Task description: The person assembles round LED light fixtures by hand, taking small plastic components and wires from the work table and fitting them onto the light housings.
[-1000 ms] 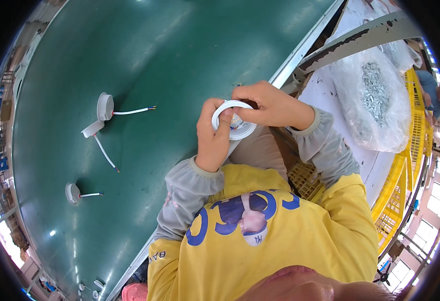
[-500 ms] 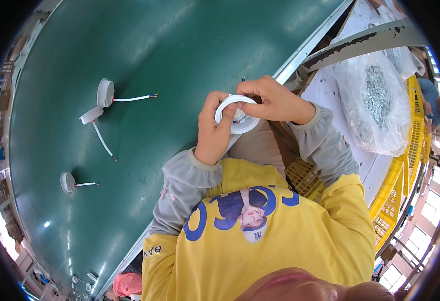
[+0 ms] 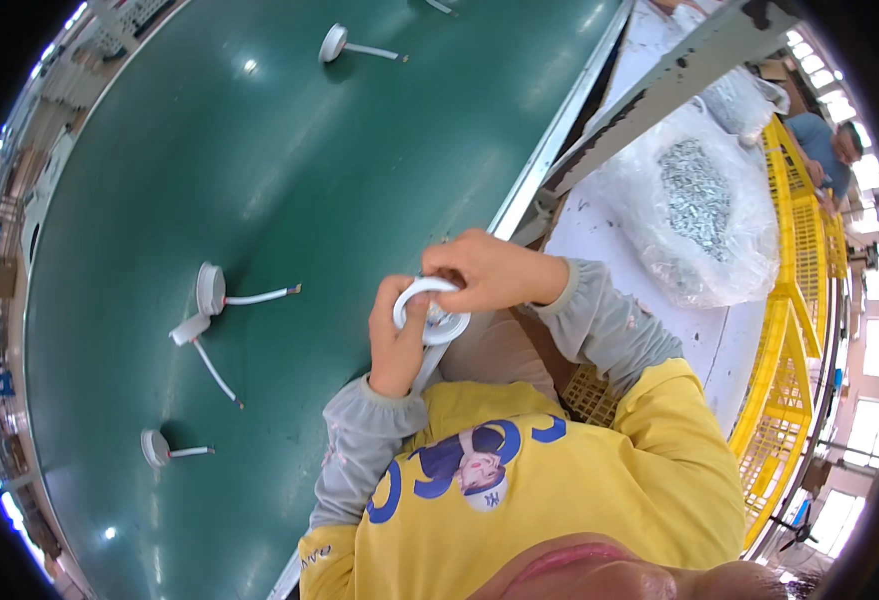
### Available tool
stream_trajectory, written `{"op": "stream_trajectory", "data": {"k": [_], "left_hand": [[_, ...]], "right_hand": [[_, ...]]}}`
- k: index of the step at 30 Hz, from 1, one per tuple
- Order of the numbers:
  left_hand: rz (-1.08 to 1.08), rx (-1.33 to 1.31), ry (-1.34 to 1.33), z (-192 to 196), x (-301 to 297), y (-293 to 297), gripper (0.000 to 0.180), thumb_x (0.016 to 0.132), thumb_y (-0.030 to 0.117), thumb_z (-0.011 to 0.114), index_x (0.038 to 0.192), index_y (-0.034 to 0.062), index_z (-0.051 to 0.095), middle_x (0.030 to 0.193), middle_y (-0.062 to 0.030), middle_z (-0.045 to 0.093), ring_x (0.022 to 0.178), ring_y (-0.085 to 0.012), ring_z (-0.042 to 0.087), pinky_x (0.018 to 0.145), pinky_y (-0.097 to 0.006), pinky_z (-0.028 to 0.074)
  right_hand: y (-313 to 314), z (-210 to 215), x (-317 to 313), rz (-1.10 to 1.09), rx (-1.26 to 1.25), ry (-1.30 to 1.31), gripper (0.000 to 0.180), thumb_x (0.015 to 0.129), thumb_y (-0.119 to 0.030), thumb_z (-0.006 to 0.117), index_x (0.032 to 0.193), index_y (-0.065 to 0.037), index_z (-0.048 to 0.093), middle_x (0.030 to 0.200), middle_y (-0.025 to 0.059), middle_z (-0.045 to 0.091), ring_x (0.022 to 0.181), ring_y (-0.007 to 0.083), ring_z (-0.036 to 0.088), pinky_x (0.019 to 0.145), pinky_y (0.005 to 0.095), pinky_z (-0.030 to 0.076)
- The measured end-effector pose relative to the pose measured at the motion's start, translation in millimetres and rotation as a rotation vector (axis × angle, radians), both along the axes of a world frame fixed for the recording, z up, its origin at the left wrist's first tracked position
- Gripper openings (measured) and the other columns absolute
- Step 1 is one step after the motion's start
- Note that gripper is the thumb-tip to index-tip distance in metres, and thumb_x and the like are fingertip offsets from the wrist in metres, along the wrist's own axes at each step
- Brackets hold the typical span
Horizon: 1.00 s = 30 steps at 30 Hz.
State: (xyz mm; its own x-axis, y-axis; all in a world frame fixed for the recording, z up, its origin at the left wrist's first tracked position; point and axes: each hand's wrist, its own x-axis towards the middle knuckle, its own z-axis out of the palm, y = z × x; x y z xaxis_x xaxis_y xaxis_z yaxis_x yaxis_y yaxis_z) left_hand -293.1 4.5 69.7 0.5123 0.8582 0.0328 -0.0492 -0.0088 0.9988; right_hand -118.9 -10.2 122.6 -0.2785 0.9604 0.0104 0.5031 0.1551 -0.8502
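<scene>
A green table (image 3: 289,160) carries several round white discs with short white cables: one at the far edge (image 3: 333,42); a pair near the middle (image 3: 209,290); one nearer the left (image 3: 154,447); to the right, a clear bag of small metal parts (image 3: 694,200) lies on a white surface (image 3: 729,335); yellow crates (image 3: 789,400) stand alongside.

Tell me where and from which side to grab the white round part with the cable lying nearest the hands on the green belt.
Pinch the white round part across its disc rim, coming from above. It looks tipped up on edge, so the rim is exposed, and its cable trails toward the hands, leaving the far side free. Probably avoid the thin cable, which would likely flex.
</scene>
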Motion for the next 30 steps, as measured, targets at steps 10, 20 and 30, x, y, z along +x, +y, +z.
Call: {"op": "stream_trajectory", "data": {"k": [10, 20, 30], "left_hand": [[-0.010, -0.023, -0.016, 2, -4, -11, 0.012, 0.088, 0.013, 0.050, 0.094, 0.0024, 0.049, 0.083, 0.0003, 0.049, 0.076, -0.0065, 0.044, 0.068, -0.020, 0.035], [-0.039, 0.023, -0.069, 3, -1, -4, 0.015, 0.089, 0.015, 0.052, 0.096, 0.0022, 0.047, 0.085, -0.0018, 0.051, 0.078, -0.0071, 0.047, 0.070, -0.021, 0.038], [-0.050, 0.039, 0.033, 4, -12, -8, 0.015, 0.088, 0.014, 0.051, 0.096, 0.0020, 0.048, 0.089, -0.0036, 0.051, 0.081, -0.0085, 0.049, 0.072, -0.023, 0.040]], "right_hand": [[-11, -3, 0, 0.071, 0.152, 0.023, 0.021, 0.070, -0.020, 0.062, 0.070, -0.002, 0.051, 0.053, 0.0109, 0.050, 0.045, 0.0239, 0.049, 0.043, 0.0314, 0.037], [-11, 1, -1, 0.014, 0.221, 0.129, 0.024, 0.071, -0.021, 0.062, 0.063, -0.002, 0.048, 0.048, 0.0093, 0.045, 0.042, 0.0208, 0.042, 0.042, 0.0314, 0.033], [-10, -13, -7, 0.057, 0.081, 0.133, 0.030, 0.073, -0.029, 0.064, 0.067, -0.002, 0.052, 0.055, 0.0089, 0.052, 0.049, 0.0185, 0.049, 0.046, 0.0309, 0.037]]}}
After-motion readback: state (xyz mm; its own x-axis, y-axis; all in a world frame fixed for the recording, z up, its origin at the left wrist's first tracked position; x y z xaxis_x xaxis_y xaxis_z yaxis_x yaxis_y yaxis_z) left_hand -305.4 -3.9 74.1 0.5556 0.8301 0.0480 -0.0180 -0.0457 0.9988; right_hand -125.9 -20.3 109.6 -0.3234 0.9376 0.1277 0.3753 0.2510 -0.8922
